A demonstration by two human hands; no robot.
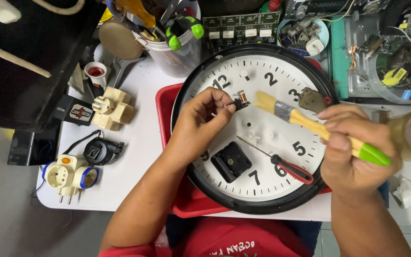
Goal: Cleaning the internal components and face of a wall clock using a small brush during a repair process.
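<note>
The left hand [200, 119] pinches a small black part with a copper coil [240, 100] above the round black-rimmed wall clock [255, 128], the right hand [353, 152] grips a yellow-handled, green-tipped paintbrush [310, 124] beside it, a red-handled screwdriver [281, 164] and black square clock movement [230, 162] lying on the dial, cream plug adapters [112, 108] leftward.

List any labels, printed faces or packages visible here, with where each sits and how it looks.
Clock face: round, white with black numerals and black rim, centre, under both hands.
Label: small rectangle, red, white and black, on a black block at left.
Circuit board: green, with white tags, top centre.
No screens.
</note>
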